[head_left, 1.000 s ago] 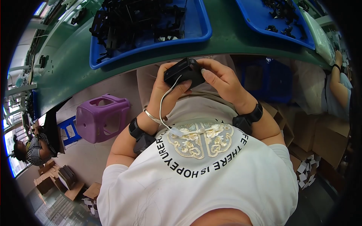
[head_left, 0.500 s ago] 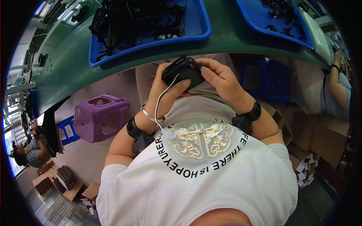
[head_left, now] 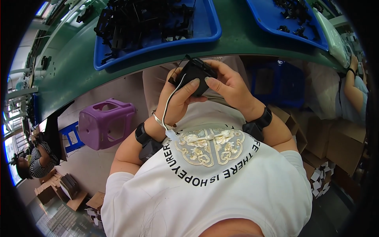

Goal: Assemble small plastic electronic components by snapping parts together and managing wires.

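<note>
Both hands hold a black box-shaped device (head_left: 192, 77) over my lap, just in front of the table edge. My left hand (head_left: 176, 102) grips its left side, thumb pressed on the near face. Around the right side wraps my right hand (head_left: 232, 86), its thumb also on that face. A thin dark part sticks up at the device's top left; its kind is unclear. From the device a white cable (head_left: 166, 103) runs down over my left hand and wrist, ending in a pale plastic connector (head_left: 171, 135) against my shirt. The fingers behind the device are mostly hidden.
On the green table (head_left: 79, 75) stand a blue tray (head_left: 158, 49) heaped with black parts and another blue tray (head_left: 272, 31) with fewer. A purple stool (head_left: 98, 126) is at the left. Cardboard boxes (head_left: 335, 138) and a co-worker's arm (head_left: 354, 93) are at the right.
The device has been turned in my hands, so a broader dark face and the thin upper part show. My right thumb has moved onto its near face. The connector has shifted slightly left.
</note>
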Demonstrator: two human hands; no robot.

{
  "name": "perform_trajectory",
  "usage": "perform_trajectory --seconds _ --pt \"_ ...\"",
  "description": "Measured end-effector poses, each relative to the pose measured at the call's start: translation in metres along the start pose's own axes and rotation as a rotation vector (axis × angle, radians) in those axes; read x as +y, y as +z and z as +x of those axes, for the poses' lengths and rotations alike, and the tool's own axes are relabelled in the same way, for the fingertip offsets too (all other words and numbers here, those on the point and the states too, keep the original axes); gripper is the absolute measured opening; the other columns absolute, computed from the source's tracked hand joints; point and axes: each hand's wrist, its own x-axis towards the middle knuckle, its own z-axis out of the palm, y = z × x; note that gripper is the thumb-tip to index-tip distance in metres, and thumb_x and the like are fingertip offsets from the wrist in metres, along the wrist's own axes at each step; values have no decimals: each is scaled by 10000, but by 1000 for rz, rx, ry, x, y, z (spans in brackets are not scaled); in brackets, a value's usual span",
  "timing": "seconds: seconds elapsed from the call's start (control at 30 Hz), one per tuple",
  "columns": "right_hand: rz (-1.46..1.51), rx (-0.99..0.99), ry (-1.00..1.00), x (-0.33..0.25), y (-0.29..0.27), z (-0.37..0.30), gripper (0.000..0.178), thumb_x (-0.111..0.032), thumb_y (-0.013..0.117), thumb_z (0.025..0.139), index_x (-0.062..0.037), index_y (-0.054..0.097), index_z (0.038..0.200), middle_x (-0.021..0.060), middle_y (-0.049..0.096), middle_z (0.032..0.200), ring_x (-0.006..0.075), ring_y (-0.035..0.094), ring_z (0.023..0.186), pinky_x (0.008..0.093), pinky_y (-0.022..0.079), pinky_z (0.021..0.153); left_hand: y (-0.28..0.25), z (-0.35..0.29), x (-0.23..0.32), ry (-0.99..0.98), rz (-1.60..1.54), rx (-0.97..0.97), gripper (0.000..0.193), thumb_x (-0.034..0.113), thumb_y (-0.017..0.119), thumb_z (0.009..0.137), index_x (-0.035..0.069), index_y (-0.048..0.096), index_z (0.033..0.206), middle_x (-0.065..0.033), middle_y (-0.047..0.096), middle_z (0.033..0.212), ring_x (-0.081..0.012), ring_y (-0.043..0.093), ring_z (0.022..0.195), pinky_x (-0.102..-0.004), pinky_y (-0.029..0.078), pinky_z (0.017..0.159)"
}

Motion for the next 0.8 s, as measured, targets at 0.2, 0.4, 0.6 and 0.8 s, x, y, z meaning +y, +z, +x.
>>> perform_trajectory --seconds 0.2,0.4,0.6,0.8 --pt "73 12 52 -25 -10 0 338 -136 572 879 25 484 1164 65 539 1092 108 501 1012 241 416 884 -15 -7 5 201 432 -156 784 25 736 694 46 247 1307 -139 430 1188 -246 541 1026 -331 538 800" --pt "25 -113 125 -27 -11 -7 346 -78 583 854 41 476 1161 77 539 1074 119 519 981 247 448 847 -9 -13 28 768 1337 -361 839 16 795 562 79 346 1267 -151 419 1204 -307 539 1020 -343 521 811" --pt "-17 -143 138 -30 -8 -8 367 -60 602 835 47 474 1162 91 539 1069 125 522 976 252 453 841 -11 -12 26 788 1337 -405 743 15 796 549 78 412 1182 -162 423 1191 -321 536 1005 -347 510 813" --pt "0 -207 100 -26 -12 -9 395 -80 613 836 48 466 1178 93 544 1076 126 520 990 254 450 852 -12 -12 23 870 1301 -446 706 24 804 539 71 440 1142 -176 436 1170 -331 545 994 -363 510 809"
